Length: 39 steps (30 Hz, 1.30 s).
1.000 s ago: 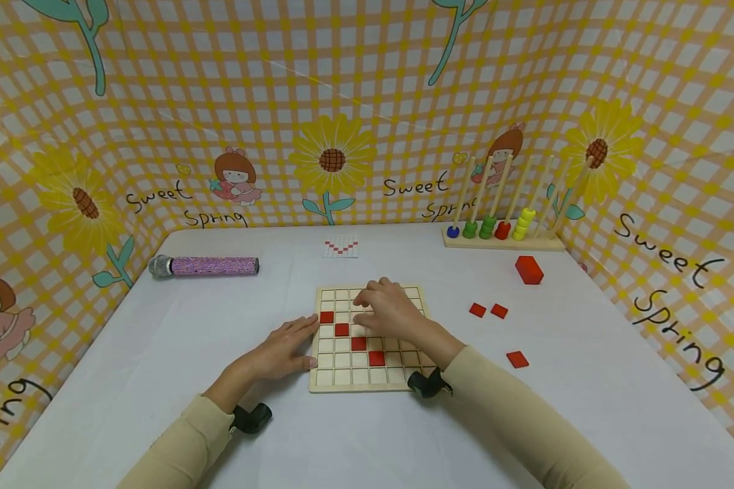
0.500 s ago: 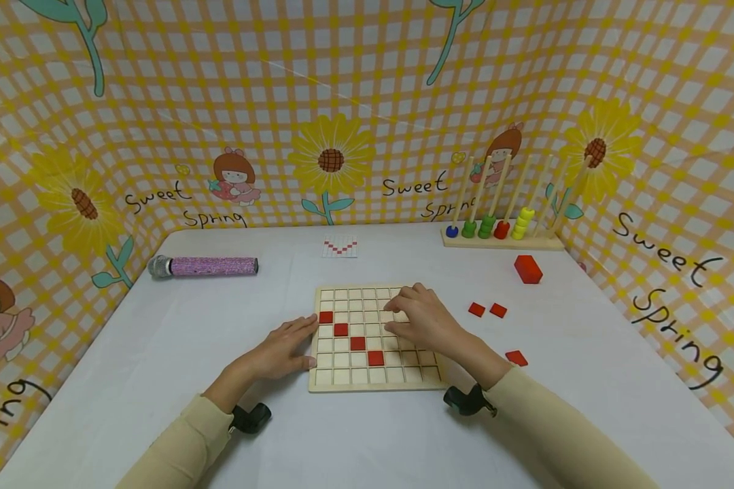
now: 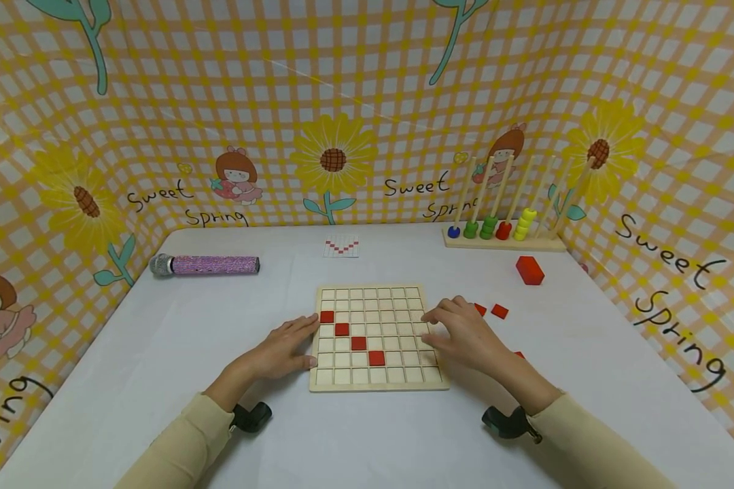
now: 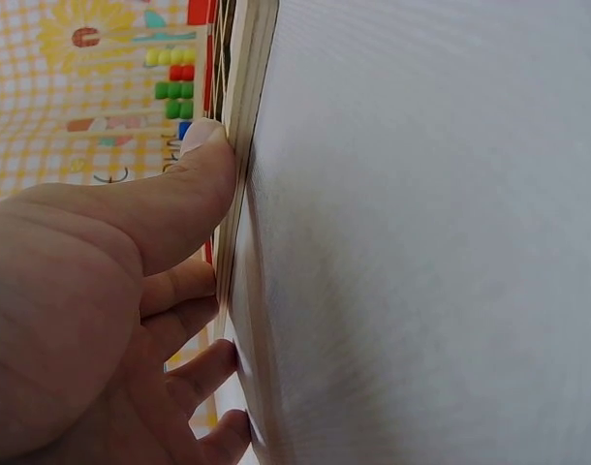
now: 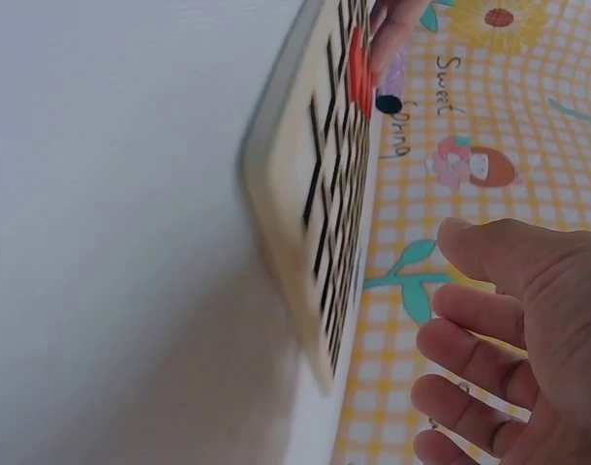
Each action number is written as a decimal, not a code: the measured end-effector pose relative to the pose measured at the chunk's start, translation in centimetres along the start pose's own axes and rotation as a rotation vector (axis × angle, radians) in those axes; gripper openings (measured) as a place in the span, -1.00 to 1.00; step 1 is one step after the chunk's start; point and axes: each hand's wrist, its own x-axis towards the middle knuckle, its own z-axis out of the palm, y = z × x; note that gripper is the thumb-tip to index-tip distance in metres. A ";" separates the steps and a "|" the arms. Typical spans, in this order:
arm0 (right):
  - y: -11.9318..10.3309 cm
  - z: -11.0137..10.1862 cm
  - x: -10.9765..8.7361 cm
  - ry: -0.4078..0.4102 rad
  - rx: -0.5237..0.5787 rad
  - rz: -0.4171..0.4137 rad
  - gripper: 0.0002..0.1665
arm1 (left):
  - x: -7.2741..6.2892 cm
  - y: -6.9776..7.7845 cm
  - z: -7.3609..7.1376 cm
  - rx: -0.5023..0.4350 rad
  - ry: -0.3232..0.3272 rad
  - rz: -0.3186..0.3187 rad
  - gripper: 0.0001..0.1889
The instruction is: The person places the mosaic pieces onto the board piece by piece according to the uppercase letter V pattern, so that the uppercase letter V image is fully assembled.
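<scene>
A square wooden grid board [image 3: 397,387] lies flat on the table, with several red square tiles [image 3: 358,343] set in its cells in a falling diagonal. My left hand [image 3: 281,350] rests at the board's left edge; in the left wrist view its thumb and fingertips touch the board's side [image 4: 239,145]. Over the board's right edge is my right hand [image 3: 467,336], fingers loosely bent and nothing between them, as the right wrist view also shows. Loose red tiles [image 3: 499,311] lie to the right of that hand, two of them partly hidden by it.
Behind the board lies a small pattern card [image 3: 341,246] with red squares. A purple glittery microphone [image 3: 214,265] is at the back left. At the back right stand a wooden bead rack [image 3: 504,241] and a red block [image 3: 529,270]. A patterned cloth surrounds the table.
My right hand has moved rightward across the board from its middle columns to its right edge, now covering parts of the loose tiles. My left hand has stayed still.
</scene>
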 end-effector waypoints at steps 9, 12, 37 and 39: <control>2.2 -0.3 -2.6 0.057 -0.019 -0.001 -0.66 | 0.0 0.0 0.0 -0.001 0.001 0.010 -0.23; 2.7 -0.5 -3.5 0.054 -0.006 0.025 -0.66 | 0.0 0.0 0.1 -0.004 -0.001 0.010 -0.23; 7.2 -2.5 -8.0 0.010 -0.002 0.187 -0.62 | 0.0 0.1 0.0 0.000 0.003 0.010 -0.23; 7.4 -2.6 -8.2 0.008 -0.012 0.194 -0.62 | 0.0 0.1 0.0 0.001 0.003 0.012 -0.23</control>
